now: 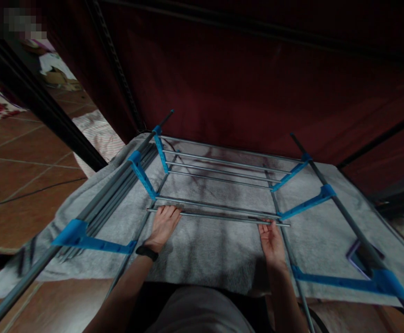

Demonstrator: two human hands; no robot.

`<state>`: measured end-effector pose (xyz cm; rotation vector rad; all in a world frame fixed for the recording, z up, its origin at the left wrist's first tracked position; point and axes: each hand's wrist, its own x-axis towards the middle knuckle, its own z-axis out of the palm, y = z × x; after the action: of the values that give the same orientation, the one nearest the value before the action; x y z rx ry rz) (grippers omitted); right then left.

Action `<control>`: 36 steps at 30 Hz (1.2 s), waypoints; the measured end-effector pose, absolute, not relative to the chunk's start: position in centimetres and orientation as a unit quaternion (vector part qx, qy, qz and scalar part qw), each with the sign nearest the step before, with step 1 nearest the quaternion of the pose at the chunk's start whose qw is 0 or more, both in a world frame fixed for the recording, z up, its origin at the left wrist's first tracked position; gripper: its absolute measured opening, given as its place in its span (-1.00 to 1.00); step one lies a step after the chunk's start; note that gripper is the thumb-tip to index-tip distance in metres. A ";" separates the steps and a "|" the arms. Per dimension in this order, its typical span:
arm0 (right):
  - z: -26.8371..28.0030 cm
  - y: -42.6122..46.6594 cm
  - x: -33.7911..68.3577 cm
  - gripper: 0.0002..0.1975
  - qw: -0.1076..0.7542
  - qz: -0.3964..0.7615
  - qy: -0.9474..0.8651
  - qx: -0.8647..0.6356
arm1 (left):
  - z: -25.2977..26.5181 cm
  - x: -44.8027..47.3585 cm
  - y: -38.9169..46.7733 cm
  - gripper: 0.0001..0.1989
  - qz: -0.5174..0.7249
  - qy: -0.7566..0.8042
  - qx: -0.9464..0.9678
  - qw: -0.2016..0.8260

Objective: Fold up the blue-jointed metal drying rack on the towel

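Dim, uneven light leaves the dark red panel [223, 83] at 12 o'clock in near-gloom, while soft shadows mottle the grey blanket [209, 249] below centre. A pale glare whitens the floor tiles [72, 303] at 7 o'clock. Wide-angle distortion stretches the grey poles [21, 284] toward 8 o'clock; coarse pixels mask a patch at 10 o'clock.

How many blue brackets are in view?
6: left far bracket, left middle bracket, left near bracket; right far bracket, right middle bracket, right near bracket. Any beyond the picture's edge wouldn't show.
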<state>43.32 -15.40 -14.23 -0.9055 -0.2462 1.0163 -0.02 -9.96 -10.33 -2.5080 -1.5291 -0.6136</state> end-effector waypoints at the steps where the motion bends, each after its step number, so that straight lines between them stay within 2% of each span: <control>1: -14.2 -15.3 43.3 -0.85 0.770 0.465 -0.115 -0.422 | -10.3 0.0 -10.0 -0.73 -0.205 -0.507 -0.834 0.071; 10: -13.5 -15.0 43.1 -0.86 0.775 0.458 -0.103 -0.423 | -9.7 -0.4 -10.1 -0.69 -0.219 -0.504 -0.830 0.097; 16: -11.9 -14.5 42.7 -0.80 0.773 0.454 -0.102 -0.431 | -9.7 -1.3 -9.9 -0.67 -0.244 -0.507 -0.818 0.120; 26: -8.9 -13.8 42.2 -0.77 0.772 0.452 -0.148 -0.422 | -10.9 -3.1 -9.0 -0.68 -0.302 -0.478 -0.820 0.091; 36: -7.8 -12.8 42.2 -0.63 0.772 0.432 -0.156 -0.440 | -10.2 -2.8 -8.8 -0.72 -0.326 -0.459 -0.821 0.094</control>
<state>42.16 -12.83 -7.84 -0.9538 -0.3390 0.9361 -2.77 -8.82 -10.19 -2.4369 -1.3622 -0.9658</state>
